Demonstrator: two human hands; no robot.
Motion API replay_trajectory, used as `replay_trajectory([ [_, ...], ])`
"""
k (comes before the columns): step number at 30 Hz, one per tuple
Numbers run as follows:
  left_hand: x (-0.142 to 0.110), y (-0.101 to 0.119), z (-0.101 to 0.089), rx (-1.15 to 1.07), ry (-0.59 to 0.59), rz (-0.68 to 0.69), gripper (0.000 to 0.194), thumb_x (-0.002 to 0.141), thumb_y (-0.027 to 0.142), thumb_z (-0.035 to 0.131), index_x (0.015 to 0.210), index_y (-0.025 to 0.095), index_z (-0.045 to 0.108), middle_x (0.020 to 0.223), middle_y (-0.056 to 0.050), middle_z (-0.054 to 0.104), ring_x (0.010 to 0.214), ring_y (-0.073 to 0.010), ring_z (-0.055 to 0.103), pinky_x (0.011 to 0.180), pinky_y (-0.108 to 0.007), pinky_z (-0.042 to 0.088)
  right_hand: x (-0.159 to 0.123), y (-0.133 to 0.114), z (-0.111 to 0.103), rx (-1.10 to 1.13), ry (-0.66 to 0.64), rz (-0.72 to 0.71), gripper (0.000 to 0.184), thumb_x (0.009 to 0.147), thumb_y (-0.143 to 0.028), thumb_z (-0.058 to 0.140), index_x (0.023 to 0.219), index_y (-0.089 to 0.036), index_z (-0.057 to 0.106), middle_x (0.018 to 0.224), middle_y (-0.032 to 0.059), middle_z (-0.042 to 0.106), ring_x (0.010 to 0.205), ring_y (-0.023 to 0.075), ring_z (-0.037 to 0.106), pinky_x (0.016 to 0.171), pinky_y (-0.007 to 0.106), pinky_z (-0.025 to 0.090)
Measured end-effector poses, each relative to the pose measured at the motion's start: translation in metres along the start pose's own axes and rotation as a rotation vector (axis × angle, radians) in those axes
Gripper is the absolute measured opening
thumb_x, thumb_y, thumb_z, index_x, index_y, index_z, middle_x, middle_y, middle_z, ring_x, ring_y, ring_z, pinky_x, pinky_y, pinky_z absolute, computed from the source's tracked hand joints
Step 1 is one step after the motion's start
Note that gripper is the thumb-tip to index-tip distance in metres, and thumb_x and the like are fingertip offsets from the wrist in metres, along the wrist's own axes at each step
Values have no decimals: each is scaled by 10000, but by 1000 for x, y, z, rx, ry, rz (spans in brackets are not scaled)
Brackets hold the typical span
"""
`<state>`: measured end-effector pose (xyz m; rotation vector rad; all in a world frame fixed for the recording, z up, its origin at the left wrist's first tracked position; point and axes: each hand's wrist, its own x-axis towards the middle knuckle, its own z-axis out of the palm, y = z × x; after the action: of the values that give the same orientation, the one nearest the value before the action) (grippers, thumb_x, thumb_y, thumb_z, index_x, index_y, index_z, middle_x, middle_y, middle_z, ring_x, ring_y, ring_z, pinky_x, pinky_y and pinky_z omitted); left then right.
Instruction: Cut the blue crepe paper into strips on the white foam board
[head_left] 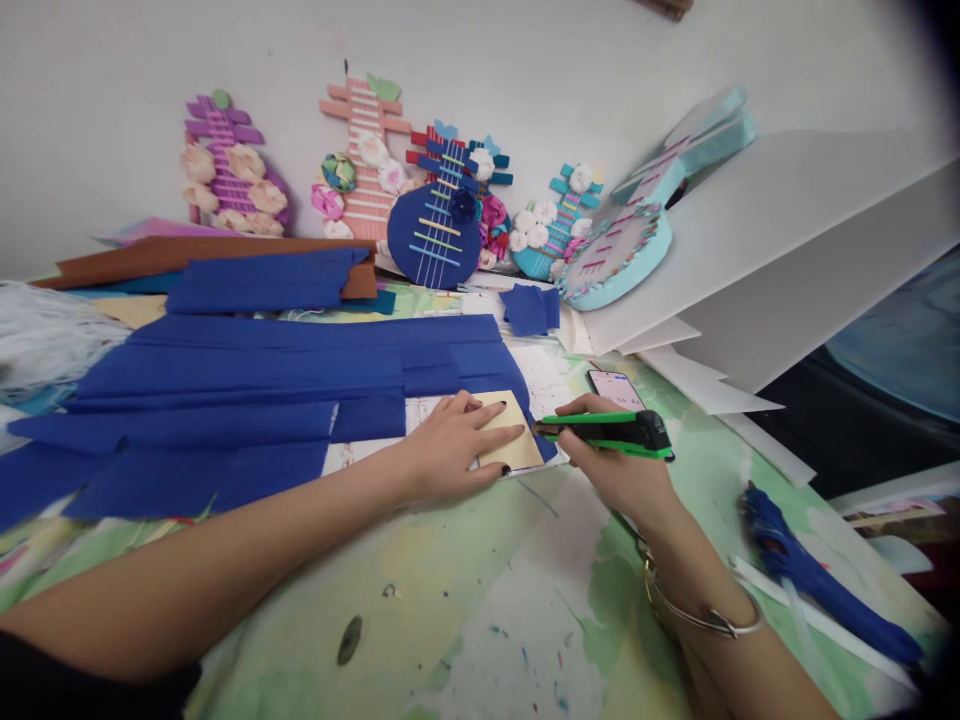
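Observation:
My left hand [454, 447] lies with its fingers stretched out, pressing a small cream card [510, 418] down. Under that card is the right end of a dark blue sheet [300, 355], crepe paper or cloth, with white paper [363, 455] beneath. My right hand [619, 485] grips a green and black utility knife [611, 432]. Its tip points left and meets the blue material at the card's right edge. Whether the blade touches the card is too small to tell.
Several decorated lute-shaped crafts, one dark blue [433, 235], lean against the wall. White boards [780, 250] stand at right. A phone [616, 388] lies behind my right hand; a blue glue gun [821, 580] lies at the right. White yarn [52, 335] sits at left.

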<state>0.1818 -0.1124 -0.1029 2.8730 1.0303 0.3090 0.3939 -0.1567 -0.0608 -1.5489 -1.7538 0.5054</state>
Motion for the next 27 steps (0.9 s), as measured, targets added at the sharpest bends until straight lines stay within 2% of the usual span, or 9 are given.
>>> replay_trajectory([
  [4, 0, 2, -2, 11, 3, 7, 487, 901, 442, 386, 1381, 365, 413, 1444, -45, 394, 1079, -297, 410, 941, -449, 296, -1, -1, -1, -25, -2, -5, 158, 729, -248, 562, 865, -196, 625, 558, -24, 588, 509, 129, 542, 468, 241, 393],
  [27, 0, 1, 0, 20, 13, 10, 480, 896, 442, 399, 1372, 380, 416, 1437, -49, 401, 1076, -297, 417, 931, -455, 312, 2, 5, 0, -4, -50, 13, 159, 736, -263, 570, 865, -198, 633, 672, 4, 646, 553, 136, 562, 533, 268, 433],
])
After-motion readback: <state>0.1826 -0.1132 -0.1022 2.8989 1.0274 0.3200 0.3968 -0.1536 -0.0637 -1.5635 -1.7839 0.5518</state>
